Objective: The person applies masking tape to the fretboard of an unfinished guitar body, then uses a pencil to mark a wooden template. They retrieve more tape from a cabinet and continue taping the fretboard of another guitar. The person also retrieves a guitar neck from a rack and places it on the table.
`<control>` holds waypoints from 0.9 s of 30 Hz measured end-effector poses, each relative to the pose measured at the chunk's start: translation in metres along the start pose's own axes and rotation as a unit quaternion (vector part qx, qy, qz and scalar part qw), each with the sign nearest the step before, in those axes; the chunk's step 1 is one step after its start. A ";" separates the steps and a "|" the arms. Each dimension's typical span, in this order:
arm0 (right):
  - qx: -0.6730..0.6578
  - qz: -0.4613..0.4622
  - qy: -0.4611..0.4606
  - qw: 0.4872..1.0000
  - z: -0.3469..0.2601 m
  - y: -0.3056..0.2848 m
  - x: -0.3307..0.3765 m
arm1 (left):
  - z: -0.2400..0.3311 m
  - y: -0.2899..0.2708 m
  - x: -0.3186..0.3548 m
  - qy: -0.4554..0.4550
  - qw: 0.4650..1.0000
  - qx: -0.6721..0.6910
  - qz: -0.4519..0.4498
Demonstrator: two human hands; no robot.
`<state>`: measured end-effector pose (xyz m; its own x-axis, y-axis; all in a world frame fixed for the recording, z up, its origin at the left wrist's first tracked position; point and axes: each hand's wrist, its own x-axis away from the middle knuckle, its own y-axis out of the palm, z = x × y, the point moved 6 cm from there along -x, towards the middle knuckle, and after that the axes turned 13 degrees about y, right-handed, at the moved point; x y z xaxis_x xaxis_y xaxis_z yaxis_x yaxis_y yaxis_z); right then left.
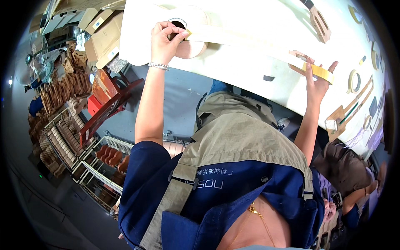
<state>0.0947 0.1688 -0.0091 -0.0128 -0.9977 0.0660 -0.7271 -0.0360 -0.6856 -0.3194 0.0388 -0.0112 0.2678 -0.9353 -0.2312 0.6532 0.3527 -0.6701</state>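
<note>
My left hand point(166, 39) pinches the yellow end of a tape strip, its fingertips pressed together beside a dark round opening with a pale rim point(178, 21). Under that hand lies a flat, rounded light-wood piece point(191, 50), partly covered by the strip. A pale length of tape point(241, 38) stretches across the white table to my right hand point(317, 81). That hand holds a yellow tape roll point(321, 73), with fingers partly through and around it. Just beyond the roll is a slotted wooden piece point(296, 55), partly hidden.
The white table point(237, 62) carries a slotted wooden headstock point(320, 25), another tape roll point(354, 81) and a wooden neck piece point(335, 121). Cardboard boxes point(106, 37) stand left. Racks point(62, 133) hold many wooden parts. Another person point(354, 196) is at lower right.
</note>
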 end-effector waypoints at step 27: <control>0.002 0.118 -0.097 0.988 0.020 0.023 0.007 | 0.192 0.202 0.045 0.275 0.901 -0.261 -0.210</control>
<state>0.0913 0.1598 -0.0390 -0.0491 -0.9703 -0.2368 -0.7167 0.1994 -0.6682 -0.0395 0.0733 -0.0217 -0.4113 -0.9061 -0.0990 0.1554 0.0373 -0.9872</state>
